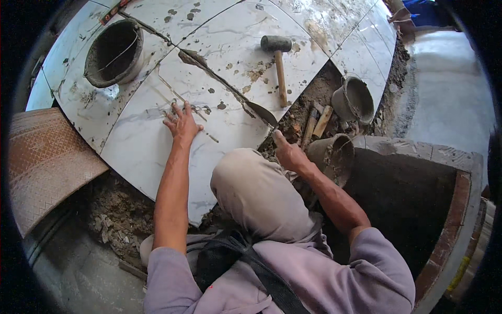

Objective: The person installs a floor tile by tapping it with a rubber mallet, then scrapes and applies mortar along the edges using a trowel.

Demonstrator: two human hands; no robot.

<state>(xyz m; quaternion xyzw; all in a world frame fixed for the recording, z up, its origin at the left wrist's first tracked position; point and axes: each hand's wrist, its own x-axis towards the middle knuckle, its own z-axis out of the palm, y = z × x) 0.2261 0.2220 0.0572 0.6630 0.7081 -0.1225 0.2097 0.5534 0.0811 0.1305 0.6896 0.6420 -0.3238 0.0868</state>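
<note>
Left hand [183,125] is palm down, fingers spread wide on the white tile [138,149]. Right hand [291,153] has its fingers curled round a trowel [263,113], which sits at 3 o'clock from the left one, long axis and tip aimed about 10:30. Left forearm [173,199] reaches toward 12, right forearm [334,196] slants toward 10:30.

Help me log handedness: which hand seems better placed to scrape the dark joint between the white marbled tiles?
Probably the right hand: it grips a dark, leaf-shaped metal trowel at the joint. The left hand rests spread on a tile.
</note>
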